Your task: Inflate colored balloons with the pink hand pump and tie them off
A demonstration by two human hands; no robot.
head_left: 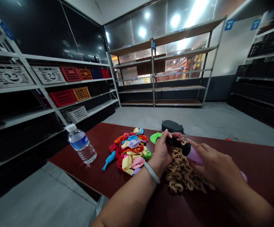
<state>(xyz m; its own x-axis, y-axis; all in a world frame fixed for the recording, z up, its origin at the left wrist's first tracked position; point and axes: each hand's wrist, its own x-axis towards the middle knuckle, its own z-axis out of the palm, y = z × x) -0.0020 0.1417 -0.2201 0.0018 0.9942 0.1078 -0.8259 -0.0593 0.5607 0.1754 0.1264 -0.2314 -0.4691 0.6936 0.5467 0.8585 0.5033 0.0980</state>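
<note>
My left hand (164, 148) is closed at the neck of a green balloon (155, 137), where the black tip of a tool meets it. My right hand (208, 160) wraps round the purple body of that tool (194, 155), which has a black front end pointing left. Under the tool lies a pile of tan curled pieces (181, 173). Left of my left wrist is a heap of uninflated balloons (133, 148) in many colours. What the fingers of my left hand pinch inside is partly hidden.
A water bottle (81, 144) with a white cap stands on the left of the dark red table (92, 179). Behind the table's far edge is a dark rounded object (172, 126). Shelves with crates (62, 98) stand at the left, and a metal rack (154, 78) is at the back.
</note>
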